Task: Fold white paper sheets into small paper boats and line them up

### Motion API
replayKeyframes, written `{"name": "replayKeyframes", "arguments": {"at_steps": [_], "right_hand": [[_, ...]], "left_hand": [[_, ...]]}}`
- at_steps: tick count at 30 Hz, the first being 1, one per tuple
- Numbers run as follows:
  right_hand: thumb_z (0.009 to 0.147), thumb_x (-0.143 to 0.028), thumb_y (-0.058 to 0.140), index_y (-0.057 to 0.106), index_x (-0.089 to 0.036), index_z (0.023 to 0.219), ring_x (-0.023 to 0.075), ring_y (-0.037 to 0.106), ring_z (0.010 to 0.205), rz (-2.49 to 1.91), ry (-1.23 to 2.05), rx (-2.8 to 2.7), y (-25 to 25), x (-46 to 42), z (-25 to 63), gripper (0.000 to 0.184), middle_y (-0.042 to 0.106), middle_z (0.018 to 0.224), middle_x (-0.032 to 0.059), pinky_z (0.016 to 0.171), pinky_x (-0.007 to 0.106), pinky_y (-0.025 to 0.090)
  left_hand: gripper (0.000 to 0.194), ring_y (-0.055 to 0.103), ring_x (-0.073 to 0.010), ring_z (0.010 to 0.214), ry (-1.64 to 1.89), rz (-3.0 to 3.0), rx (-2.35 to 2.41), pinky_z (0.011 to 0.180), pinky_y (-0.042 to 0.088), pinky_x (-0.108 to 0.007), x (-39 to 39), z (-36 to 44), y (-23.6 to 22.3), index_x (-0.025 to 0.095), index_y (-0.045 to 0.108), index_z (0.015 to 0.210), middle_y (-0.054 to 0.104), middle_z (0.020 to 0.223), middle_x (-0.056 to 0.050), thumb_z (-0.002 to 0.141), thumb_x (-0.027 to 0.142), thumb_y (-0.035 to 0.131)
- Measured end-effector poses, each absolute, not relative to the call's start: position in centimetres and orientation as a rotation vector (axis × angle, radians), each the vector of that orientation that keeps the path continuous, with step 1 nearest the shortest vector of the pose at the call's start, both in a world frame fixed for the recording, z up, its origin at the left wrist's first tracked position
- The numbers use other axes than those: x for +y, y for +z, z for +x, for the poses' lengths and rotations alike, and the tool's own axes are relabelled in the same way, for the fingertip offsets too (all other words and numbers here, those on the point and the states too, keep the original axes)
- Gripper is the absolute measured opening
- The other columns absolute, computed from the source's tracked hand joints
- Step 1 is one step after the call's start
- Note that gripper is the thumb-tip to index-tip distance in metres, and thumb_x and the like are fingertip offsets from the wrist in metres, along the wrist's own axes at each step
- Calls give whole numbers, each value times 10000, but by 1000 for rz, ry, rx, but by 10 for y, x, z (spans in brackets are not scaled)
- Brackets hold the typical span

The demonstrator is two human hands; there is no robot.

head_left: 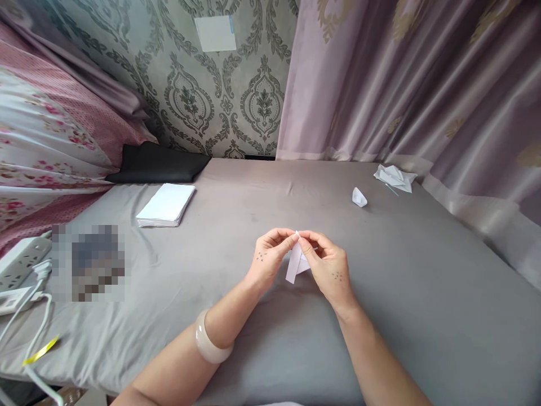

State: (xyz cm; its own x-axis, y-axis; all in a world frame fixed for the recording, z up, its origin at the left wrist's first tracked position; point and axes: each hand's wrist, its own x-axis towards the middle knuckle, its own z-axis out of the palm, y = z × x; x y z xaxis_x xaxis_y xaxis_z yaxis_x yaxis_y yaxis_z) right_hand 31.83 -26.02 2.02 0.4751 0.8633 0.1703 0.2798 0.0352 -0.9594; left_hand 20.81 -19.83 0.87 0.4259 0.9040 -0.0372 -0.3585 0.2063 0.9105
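Observation:
A small piece of folded white paper [295, 265] is held up between both hands, over the middle of the grey cloth surface [236, 197]. My left hand [273, 254] pinches its top tip from the left, thumb against fingers. From the right, my right hand [327, 259] grips the same piece near the top, its thumb lying along the paper. A strip and a slanted flap hang below the fingertips. The paper's far side is hidden by the fingers. A pale bangle [211, 338] sits on the left forearm.
A stack of white paper [167, 204] lies at the back left, near a folded black cloth [160, 162]. Toward the right are a small folded paper shape [359, 197] and a heap of folded papers [395, 177]. Power strips [23, 262] with cables and a yellow strip [42, 351] occupy the left edge.

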Motion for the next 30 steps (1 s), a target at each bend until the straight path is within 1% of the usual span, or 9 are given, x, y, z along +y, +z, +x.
{"name": "replayKeyframes", "arguments": {"at_steps": [5,10,16,20,23,26,30], "right_hand": [[820,-415,637,720,-226,939,164,634,754,-1461,712,-970,19,-261,321,238,710,911,40,665,270,500],[771,-447,684,727,-206,925,171,624,725,-1433,858,-851,18,-260,324,289,717,841,44,633,270,489],[734,-484,703,733,-179,883,170,611,692,-1437,921,-812,21,-259,325,340,710,780,44,618,274,471],[753,-487,681,733,-174,856,154,587,662,-1483,886,-856,19,-259,327,334,697,750,33,612,266,453],[787,-476,646,722,-173,848,154,588,677,-1492,871,-912,17,-259,329,318,696,761,33,624,264,454],[801,-472,626,708,-172,833,152,579,659,-1517,864,-950,16,-259,329,313,681,731,27,601,259,441],[781,-490,630,701,-160,811,147,550,618,-1560,877,-941,14,-259,325,338,650,673,21,573,261,422]], "left_hand": [[163,534,-93,685,969,986,675,691,428,-232,-197,208,11,165,675,737,634,737,2,715,293,773],[150,525,-85,662,958,987,669,692,430,-236,-198,208,12,164,677,724,629,716,9,709,277,775],[172,534,-88,646,953,990,670,676,437,-243,-198,209,11,159,670,711,629,697,10,690,283,788],[176,549,-93,674,942,999,675,682,438,-239,-198,209,10,166,694,762,653,751,1,682,286,795],[187,540,-101,684,881,1039,682,678,431,-240,-197,208,9,165,734,821,672,779,-20,709,310,773],[184,530,-116,685,869,1094,715,666,421,-246,-196,207,7,158,742,777,669,755,-31,716,331,760],[211,527,-123,667,940,1193,809,639,410,-245,-195,207,5,159,691,711,636,701,-18,718,363,747]]}}
